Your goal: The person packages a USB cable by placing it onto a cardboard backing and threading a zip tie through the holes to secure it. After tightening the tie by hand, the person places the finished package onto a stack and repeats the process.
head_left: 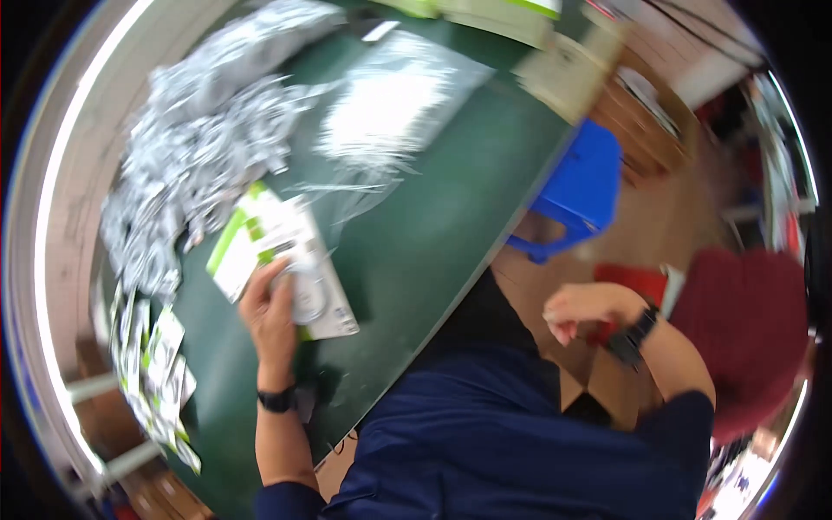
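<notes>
Over the green table, my left hand (270, 310) is closed on a white-and-green card package (316, 290) with a pale round coil, like a wound cable, showing on its front. Another green-edged card (238, 247) lies against it on the left, partly hidden by my fingers; whether the two are joined I cannot tell. My right hand (594, 310) is off the table to the right, above the floor. Its fingers curl together, somewhat blurred, with nothing showing in them.
A heap of grey bagged cables (204, 143) covers the table's far left. Thin white strips (381, 108) lie on a clear bag beyond my left hand. More packages (156, 373) are piled at left. A blue stool (579, 186), cardboard box (646, 121) and maroon rounded shape (745, 338) stand right.
</notes>
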Demonstrator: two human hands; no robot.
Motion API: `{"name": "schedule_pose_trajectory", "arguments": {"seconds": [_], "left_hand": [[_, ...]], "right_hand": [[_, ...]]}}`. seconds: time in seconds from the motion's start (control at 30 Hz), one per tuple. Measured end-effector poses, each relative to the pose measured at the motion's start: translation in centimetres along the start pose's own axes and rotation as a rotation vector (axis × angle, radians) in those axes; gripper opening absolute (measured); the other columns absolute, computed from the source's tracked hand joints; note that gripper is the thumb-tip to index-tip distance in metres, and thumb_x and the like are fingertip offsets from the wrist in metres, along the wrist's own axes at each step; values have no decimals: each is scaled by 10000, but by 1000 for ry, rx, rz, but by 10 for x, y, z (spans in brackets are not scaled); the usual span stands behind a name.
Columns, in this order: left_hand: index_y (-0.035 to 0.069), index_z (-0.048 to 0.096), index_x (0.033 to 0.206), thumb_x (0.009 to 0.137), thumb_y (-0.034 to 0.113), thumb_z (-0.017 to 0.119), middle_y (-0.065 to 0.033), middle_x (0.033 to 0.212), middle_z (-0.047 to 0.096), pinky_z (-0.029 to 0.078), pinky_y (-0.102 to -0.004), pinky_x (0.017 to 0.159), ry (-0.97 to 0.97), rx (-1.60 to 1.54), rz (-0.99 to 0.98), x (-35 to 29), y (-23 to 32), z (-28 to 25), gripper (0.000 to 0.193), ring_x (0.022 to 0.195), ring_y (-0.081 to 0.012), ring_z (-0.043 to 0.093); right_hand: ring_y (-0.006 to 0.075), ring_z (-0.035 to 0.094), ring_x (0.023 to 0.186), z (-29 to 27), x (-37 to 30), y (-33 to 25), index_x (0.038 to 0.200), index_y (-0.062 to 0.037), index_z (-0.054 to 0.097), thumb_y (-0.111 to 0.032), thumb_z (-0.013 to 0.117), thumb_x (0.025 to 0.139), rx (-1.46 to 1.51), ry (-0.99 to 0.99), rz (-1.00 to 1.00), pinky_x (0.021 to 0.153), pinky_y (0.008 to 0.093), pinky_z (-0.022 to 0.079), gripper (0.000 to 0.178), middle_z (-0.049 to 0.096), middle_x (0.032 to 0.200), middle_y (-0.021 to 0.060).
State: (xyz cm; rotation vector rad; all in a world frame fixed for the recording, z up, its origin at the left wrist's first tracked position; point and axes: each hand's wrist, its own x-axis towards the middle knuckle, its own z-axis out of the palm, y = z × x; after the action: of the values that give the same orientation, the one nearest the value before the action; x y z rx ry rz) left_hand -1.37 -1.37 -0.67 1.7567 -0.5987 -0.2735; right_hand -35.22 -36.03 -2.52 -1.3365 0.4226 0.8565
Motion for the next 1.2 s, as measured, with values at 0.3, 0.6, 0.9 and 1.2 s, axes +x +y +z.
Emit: {"name": "schedule_pose_trajectory", "arguments": {"seconds": [0.3, 0.6, 0.9, 1.2], "left_hand": [[35, 693, 1144, 930, 13, 673, -71, 1087, 672, 484, -259, 870, 131, -184, 265, 19, 37, 11, 216, 1014, -142, 625], [13, 668, 1174, 940, -13, 654, -84, 1177, 650, 508, -270, 876, 284, 30, 424, 29, 49, -7, 237, 1030, -138, 626], [20, 681, 1101, 947, 43, 666, -72, 1029, 681, 513, -286, 801, 414, -137, 286, 41, 30, -30, 157, 908, -145, 632], [7, 554, 1301, 975, 93, 655, -90, 1137, 641, 518, -265, 846, 408, -197, 279, 46, 33, -9, 351, 1013, -124, 610]], "right_hand": [[108, 654, 772, 54, 65, -199, 973, -9, 605, -61, 594, 954, -70, 371, -682, 661, 216, 502, 56, 681, 906, 63], [105, 659, 854, 96, 179, -275, 1170, 25, 617, -117, 647, 972, -158, 271, -1006, 737, 260, 544, 245, 689, 1001, 56], [90, 655, 884, 119, 222, -309, 1212, 36, 625, -161, 683, 966, -100, 212, -1027, 764, 251, 550, 320, 713, 1035, 77], [67, 638, 868, 98, 230, -299, 1162, 35, 635, -204, 683, 973, -99, 292, -1029, 752, 242, 546, 308, 711, 1008, 52]]}}
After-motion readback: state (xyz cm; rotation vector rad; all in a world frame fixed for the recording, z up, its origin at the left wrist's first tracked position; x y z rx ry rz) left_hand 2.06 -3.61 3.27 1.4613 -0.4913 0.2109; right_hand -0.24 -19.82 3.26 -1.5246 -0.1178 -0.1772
